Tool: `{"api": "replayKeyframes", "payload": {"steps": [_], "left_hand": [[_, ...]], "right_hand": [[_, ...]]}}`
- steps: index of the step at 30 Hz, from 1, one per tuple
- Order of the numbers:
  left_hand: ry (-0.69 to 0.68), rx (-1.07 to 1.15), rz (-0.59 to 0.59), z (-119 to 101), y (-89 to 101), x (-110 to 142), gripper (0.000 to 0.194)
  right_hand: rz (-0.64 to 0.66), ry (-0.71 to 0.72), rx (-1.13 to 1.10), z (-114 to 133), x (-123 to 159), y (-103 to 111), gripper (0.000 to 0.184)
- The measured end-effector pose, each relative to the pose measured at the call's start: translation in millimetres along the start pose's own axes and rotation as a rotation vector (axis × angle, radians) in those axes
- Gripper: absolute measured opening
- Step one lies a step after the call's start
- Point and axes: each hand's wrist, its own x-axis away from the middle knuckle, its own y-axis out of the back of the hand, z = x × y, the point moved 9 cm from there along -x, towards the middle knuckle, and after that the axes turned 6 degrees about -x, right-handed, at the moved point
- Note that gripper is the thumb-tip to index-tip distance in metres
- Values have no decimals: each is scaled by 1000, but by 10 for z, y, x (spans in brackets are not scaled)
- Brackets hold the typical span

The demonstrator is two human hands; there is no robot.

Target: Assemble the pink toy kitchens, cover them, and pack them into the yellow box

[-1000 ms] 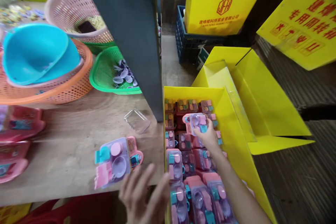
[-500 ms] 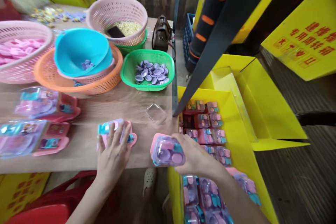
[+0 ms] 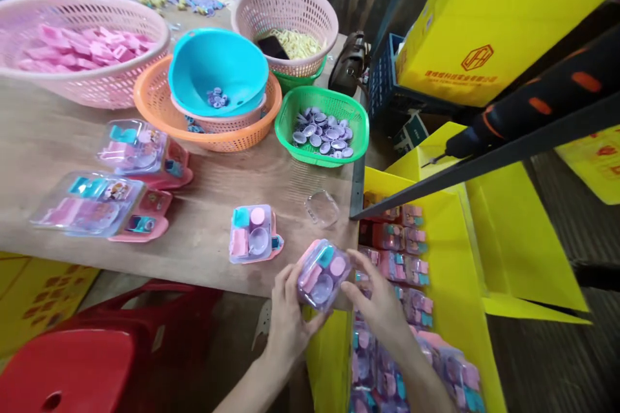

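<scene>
Over the table's front edge, my left hand (image 3: 289, 319) grips a small toy case (image 3: 323, 276) by its left side and underside. The case has a clear cover over pink, teal and lilac parts, and it is tilted. My right hand (image 3: 380, 300) closes on its right side with thumb and fingers. Another toy case (image 3: 250, 239), with no cover that I can make out, lies on the table to the left. Close behind the held case is a loose clear plastic cover (image 3: 321, 208).
Stacked toy cases (image 3: 87, 203) stand at left. A green basket (image 3: 322, 158) holds lilac pieces; an orange basket (image 3: 208, 139) and pink basket (image 3: 97, 87) are beyond. A yellow box (image 3: 448, 251) full of cases stands right, under a slanting metal bar (image 3: 436, 174) and a power screwdriver (image 3: 527, 100).
My left hand has left the case on the table and moved right onto the case in my right hand. That case has turned in my hands. The camera view has shifted left.
</scene>
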Motion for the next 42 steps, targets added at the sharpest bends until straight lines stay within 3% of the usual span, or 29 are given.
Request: {"api": "replayKeyframes", "payload": {"steps": [4, 10, 12, 17, 24, 27, 29, 32, 34, 39, 42], "left_hand": [[-1, 52, 132, -32, -196, 178, 93], [-175, 121, 184, -79, -264, -110, 132], [-229, 157, 150, -137, -288, -180, 128], [-215, 253, 39, -187, -312, -160, 113], [-156, 270, -58, -139, -320, -115, 76], [-101, 256, -85, -114, -384, -78, 75], [-56, 226, -78, -93, -435, -40, 87], [-51, 184, 38, -81, -518, -30, 115], [-79, 184, 158, -60, -547, -92, 122], [-270, 266, 359, -45, -463, -425, 114], [-381, 323, 449, -82, -451, -538, 105]], "right_hand": [[-84, -58, -123, -36, 104, -60, 41], [-98, -15, 60, 99, 7, -116, 39], [-117, 17, 125, 139, 3, -124, 38], [-160, 74, 295, 160, 41, -191, 43], [-223, 127, 644, 262, 76, -338, 85], [-207, 140, 674, 288, 29, -341, 87], [-157, 145, 678, 274, -31, -305, 88], [-39, 153, 709, 241, -133, -212, 88], [56, 169, 729, 244, -184, -166, 84], [289, 268, 756, 357, -194, -273, 77], [318, 307, 774, 414, -170, -354, 76]]}}
